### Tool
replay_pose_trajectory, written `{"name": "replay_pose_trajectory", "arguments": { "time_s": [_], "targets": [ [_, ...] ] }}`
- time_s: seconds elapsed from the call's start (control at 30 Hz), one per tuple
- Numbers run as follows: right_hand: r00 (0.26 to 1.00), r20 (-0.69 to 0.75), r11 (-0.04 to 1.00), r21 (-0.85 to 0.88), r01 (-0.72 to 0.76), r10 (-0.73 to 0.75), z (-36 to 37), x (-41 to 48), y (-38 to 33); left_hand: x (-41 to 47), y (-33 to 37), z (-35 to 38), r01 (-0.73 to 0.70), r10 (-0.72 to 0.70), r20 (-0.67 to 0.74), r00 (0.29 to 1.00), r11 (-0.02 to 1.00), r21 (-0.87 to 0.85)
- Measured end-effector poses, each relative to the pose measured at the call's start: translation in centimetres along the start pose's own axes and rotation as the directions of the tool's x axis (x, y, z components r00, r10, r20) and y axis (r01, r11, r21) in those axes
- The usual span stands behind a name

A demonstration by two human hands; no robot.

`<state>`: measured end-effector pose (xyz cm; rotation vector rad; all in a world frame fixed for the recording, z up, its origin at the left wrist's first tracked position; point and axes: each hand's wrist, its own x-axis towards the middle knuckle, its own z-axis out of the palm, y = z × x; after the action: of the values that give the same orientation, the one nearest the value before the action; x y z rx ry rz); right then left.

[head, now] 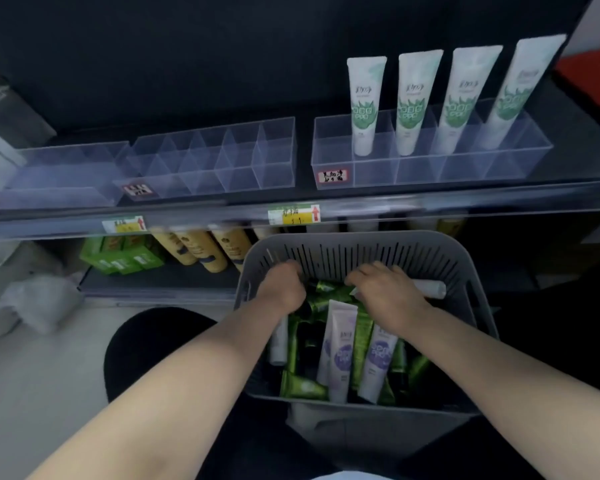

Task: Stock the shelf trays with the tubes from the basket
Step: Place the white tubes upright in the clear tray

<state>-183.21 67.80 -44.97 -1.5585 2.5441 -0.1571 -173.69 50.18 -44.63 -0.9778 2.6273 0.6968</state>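
The left hand (284, 289) and right hand (388, 289) reach among tubes (338, 344) in a grey basket (361, 242). Their fingers are hidden, so I cannot tell if they grasp anything. Four standing tubes (364, 105) fill the right shelf tray (430, 171).

The right tray (465, 173) carries a red-bordered label (332, 176) with handwritten Chinese characters, too blurred to read. Two price tags (294, 215) on the shelf edge (465, 202) each show a red upward arrow. Print on the standing tubes (366, 105) is illegible.
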Motion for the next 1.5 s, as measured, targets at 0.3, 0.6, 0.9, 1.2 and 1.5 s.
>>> {"name": "replay_pose_trajectory", "arguments": {
  "time_s": [0.3,0.6,0.9,1.2,1.5],
  "targets": [
    [0.997,0.075,0.998,0.063,0.014,-0.019,2.8,0.9,0.7,2.3,-1.2,3.4,0.122,-0.14,0.188,0.972,0.987,0.107],
    [0.995,0.102,0.994,0.107,0.006,-0.017,4.2,1.8,1.8,4.1,-1.5,3.9,0.073,-0.165,0.262,0.951,0.943,0.326],
    [0.996,0.089,0.987,0.161,0.015,-0.03,3.8,1.8,1.9,4.1,0.2,2.0,0.007,-0.121,0.23,0.966,0.898,0.44],
    [0.988,0.116,0.973,0.216,0.078,-0.105,3.4,0.7,0.2,2.0,0.2,-0.5,-0.035,-0.041,0.266,0.963,0.961,0.273],
    [0.978,0.205,0.953,0.301,-0.031,-0.033,2.7,-1.0,-0.6,-0.4,2.8,-1.2,-0.134,0.128,0.091,0.988,0.989,0.064]
  ]
}}
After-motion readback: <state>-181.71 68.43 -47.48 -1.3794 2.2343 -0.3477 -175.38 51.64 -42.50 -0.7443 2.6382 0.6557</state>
